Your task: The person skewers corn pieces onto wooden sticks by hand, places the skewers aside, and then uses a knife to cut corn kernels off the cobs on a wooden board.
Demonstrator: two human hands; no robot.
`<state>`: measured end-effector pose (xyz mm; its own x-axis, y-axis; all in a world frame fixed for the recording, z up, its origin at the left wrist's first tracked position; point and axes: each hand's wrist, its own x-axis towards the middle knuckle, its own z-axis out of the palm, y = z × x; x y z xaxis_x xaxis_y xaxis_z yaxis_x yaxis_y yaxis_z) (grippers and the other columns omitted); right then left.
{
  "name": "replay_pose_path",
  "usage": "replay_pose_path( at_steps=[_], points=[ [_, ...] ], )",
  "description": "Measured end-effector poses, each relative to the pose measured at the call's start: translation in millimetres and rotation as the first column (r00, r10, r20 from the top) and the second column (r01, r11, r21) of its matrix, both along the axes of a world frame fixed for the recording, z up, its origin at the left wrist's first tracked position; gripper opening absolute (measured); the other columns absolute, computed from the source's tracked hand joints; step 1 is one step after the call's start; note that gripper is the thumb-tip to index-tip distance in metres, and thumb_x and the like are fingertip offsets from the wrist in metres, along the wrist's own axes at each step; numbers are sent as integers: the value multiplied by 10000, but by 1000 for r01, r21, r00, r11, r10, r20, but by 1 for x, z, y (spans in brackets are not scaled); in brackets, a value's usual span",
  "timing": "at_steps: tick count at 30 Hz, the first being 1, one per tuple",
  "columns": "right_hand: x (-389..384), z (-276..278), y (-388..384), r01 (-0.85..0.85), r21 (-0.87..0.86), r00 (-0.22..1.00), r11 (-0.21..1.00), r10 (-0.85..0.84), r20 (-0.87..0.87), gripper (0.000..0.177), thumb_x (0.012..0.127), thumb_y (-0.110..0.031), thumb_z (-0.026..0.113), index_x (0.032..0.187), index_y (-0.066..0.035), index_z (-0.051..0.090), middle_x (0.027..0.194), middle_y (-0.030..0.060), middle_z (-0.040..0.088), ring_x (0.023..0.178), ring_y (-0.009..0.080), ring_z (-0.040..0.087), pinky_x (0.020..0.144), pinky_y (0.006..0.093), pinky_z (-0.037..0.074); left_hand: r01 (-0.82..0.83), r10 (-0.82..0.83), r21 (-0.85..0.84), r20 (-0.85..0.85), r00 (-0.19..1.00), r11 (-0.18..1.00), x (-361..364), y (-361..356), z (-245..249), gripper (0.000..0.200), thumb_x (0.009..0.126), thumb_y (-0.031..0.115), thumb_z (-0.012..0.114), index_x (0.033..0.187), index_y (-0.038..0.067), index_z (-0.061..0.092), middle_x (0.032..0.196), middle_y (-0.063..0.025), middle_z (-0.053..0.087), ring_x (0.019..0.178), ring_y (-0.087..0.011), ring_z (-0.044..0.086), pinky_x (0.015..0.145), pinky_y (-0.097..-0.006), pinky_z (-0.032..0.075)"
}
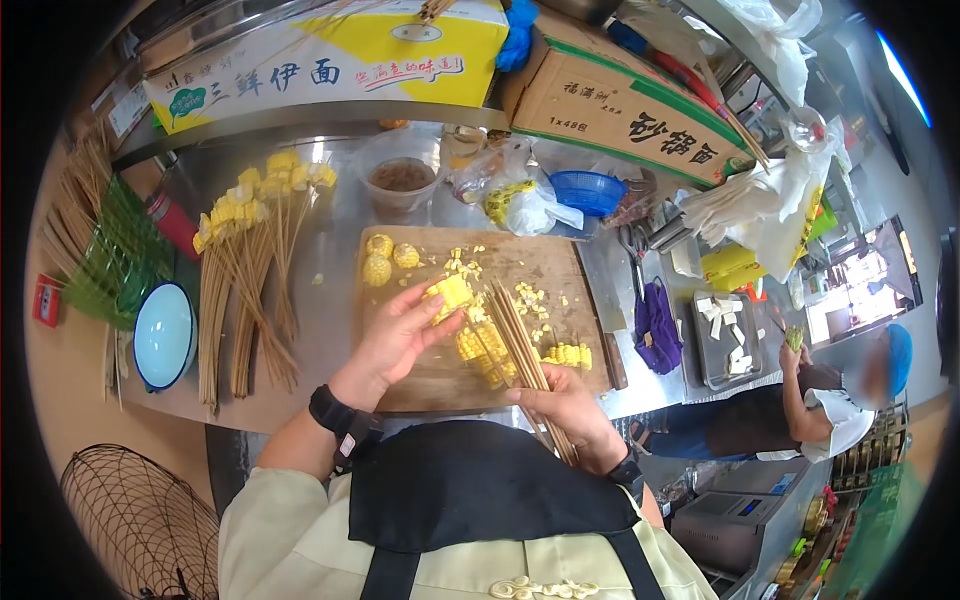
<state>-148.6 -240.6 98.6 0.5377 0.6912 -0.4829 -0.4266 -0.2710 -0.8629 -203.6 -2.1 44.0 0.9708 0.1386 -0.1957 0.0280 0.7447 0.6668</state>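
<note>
Between the fingertips of my left hand is a short piece of yellow corn cob, raised over the wooden cutting board. My right hand is closed around a bundle of thin wooden skewers, which slants up and away over the board. Cut corn pieces lie beneath the skewers, and another corn piece rests close to my right hand. Loose kernels are scattered across the board. Three round corn ends sit at its far left corner.
Skewered corn lies piled left of the board, beside a light-blue bowl. Behind stand a tub of brown contents and a blue basket. A cleaver lies along the board's right edge. Another person works at right.
</note>
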Motion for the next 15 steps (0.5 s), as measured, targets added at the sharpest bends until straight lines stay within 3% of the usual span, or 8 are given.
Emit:
replay_pose_path(
  at_steps=[3, 9, 15],
  points=[
    [-5, 4, 7, 45, -24, 998, 999, -44, 36, 103, 838, -128, 698, 839, -65, 616, 646, -48, 559, 534, 22, 465, 486, 178, 351, -49, 49, 17, 1, 999, 999, -3, 1, -2, 354, 939, 157, 562, 1246, -8, 503, 1169, -83, 572, 1036, -170, 581, 919, -303, 510],
    [-2, 7, 8, -83, -57, 995, 995, 86, 41, 114, 847, -141, 691, 817, -64, 612, 645, -21, 587, 537, 26, 499, 479, 174, 363, -79, 80, 48, -14, 997, 996, -10, 3, 1, 319, 930, 176, 584, 1192, -3, 550, 1127, -65, 596, 1009, -130, 580, 880, -284, 521],
    [0, 0, 7, -82, -72, 995, 994, 86, 51, 116, 853, -136, 684, 807, -61, 608, 630, -22, 583, 523, 25, 500, 467, 174, 361, -61, 64, 77, -35, 997, 995, -11, -5, 5, 329, 919, 159, 600, 1199, -6, 547, 1121, -59, 601, 999, -124, 581, 868, -280, 520]
  ],
)
